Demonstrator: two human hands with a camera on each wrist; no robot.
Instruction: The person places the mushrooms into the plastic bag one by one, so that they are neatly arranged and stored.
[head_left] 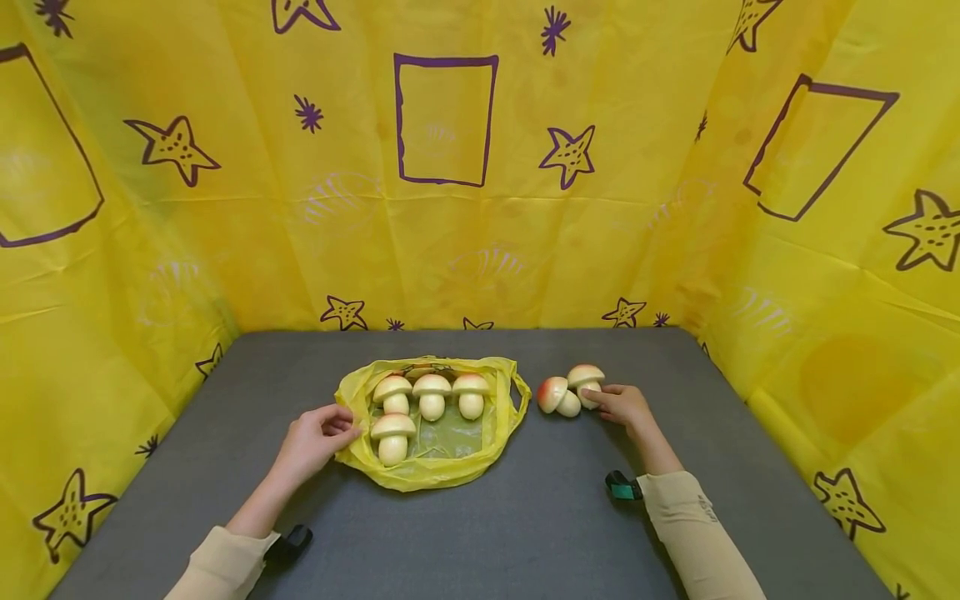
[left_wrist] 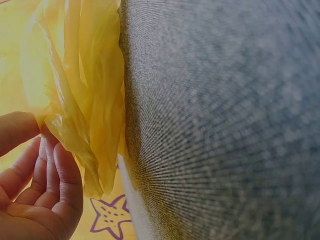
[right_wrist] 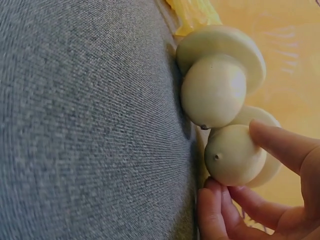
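A yellow plastic bag (head_left: 420, 481) lies spread wide on the table, with several toy mushrooms (head_left: 432, 397) inside it, cream with reddish caps. At the bag's left edge, my left hand (head_left: 318, 437) pinches the thin plastic between thumb and fingertips; the left wrist view shows the folds of the bag (left_wrist: 102, 95) at those fingers (left_wrist: 65, 167). To the right of the bag, my right hand (head_left: 624, 408) holds a toy mushroom (head_left: 586, 377) by its stem, thumb on one side and fingers on the other. Another mushroom (head_left: 555, 395) lies right beside it, tilted.
The dark grey table (head_left: 480, 550) is enclosed by yellow cloth walls (head_left: 450, 250) printed with purple stars and frames. One bag handle (head_left: 521, 400) loops out toward the two mushrooms on the right. Black straps (head_left: 624, 487) sit at both wrists.
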